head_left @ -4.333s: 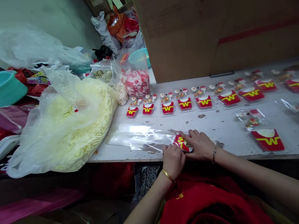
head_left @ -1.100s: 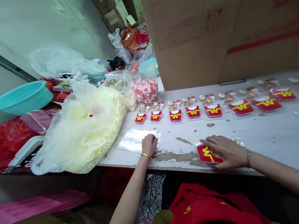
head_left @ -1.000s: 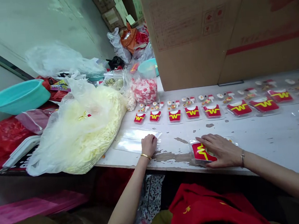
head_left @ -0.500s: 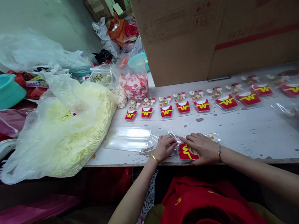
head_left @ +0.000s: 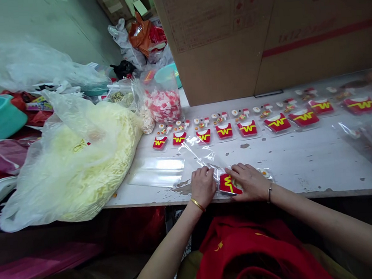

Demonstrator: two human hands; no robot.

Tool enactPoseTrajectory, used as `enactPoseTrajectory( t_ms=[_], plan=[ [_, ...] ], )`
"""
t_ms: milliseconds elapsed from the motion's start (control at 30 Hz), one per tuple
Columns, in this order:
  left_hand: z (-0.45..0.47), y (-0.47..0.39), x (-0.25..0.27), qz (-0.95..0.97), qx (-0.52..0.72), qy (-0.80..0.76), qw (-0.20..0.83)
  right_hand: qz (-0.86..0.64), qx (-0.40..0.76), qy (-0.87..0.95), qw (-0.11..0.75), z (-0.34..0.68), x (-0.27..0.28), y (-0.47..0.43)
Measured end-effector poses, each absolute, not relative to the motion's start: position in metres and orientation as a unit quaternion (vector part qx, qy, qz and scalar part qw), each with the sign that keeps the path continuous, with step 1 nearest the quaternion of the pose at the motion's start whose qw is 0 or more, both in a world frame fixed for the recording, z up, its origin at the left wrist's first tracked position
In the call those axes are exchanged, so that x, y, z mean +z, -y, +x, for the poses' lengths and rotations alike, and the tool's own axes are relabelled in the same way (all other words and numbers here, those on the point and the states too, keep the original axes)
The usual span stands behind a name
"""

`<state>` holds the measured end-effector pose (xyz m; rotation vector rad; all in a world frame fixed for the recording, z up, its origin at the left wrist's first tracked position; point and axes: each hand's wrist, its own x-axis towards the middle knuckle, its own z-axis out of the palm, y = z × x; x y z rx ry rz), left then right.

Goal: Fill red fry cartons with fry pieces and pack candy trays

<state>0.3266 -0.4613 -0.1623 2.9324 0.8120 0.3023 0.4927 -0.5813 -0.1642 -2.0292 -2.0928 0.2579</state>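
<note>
At the table's front edge, my left hand (head_left: 203, 185) has its fingers curled on a clear plastic bag (head_left: 203, 154), whose loose end sticks up beyond the knuckles. To its right lies a red toy fries box (head_left: 226, 183) with a yellow W, turned sideways under clear plastic. My right hand (head_left: 250, 181) grips this box from above, its fingers and thumb covering part of it. Small pieces, among them a toy fried egg (head_left: 265, 173), show in clear plastic beyond the right hand. Flat clear bags (head_left: 156, 171) lie to the left of my left hand.
Several packed red W boxes (head_left: 247, 128) form a row across the table (head_left: 291, 156), with small toy food pieces behind them. A large bag of pale yellow pieces (head_left: 109, 150) bulges at left. Behind stand a bag of pink-white pieces (head_left: 163, 106) and a big carton (head_left: 218, 67).
My left hand has turned and its fingers have curled in closer beside the red box. The plastic bag's loose end now stands up farther toward the row. My right hand stays on the box.
</note>
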Motion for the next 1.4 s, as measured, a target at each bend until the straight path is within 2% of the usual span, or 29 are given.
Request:
enactPoseTrajectory(
  t_ms=[100, 367, 567, 800, 933, 1067, 1167, 1267, 1400],
  plan=[
    [0.315, 0.462, -0.168, 0.954, 0.073, -0.289, 0.032, -0.713, 0.074, 0.687, 0.114, 0.493, -0.166, 0.583],
    [0.322, 0.490, -0.180, 0.958, 0.064, -0.264, 0.091, -0.755, 0.061, 0.647, 0.090, 0.494, -0.168, 0.576],
    [0.348, 0.501, -0.167, 0.973, 0.063, -0.176, 0.137, -0.767, 0.063, 0.633, 0.086, 0.510, -0.168, 0.581],
    [0.398, 0.457, -0.144, 0.987, 0.010, -0.005, 0.159, -0.700, 0.054, 0.706, 0.100, 0.553, -0.167, 0.618],
    [0.435, 0.442, -0.149, 0.982, -0.050, 0.099, 0.151, -0.763, -0.010, 0.629, 0.146, 0.558, -0.173, 0.643],
    [0.457, 0.435, -0.145, 0.975, -0.068, 0.151, 0.147, -0.878, -0.053, 0.414, 0.234, 0.556, -0.199, 0.676],
    [0.465, 0.425, -0.141, 0.960, -0.107, 0.164, 0.201, -0.904, -0.058, 0.313, 0.284, 0.553, -0.216, 0.694],
    [0.469, 0.417, -0.142, 0.941, -0.154, 0.163, 0.254, -0.898, -0.058, 0.302, 0.316, 0.552, -0.219, 0.698],
    [0.472, 0.419, -0.146, 0.921, -0.138, 0.147, 0.334, -0.877, -0.035, 0.288, 0.384, 0.552, -0.207, 0.693]
  ],
)
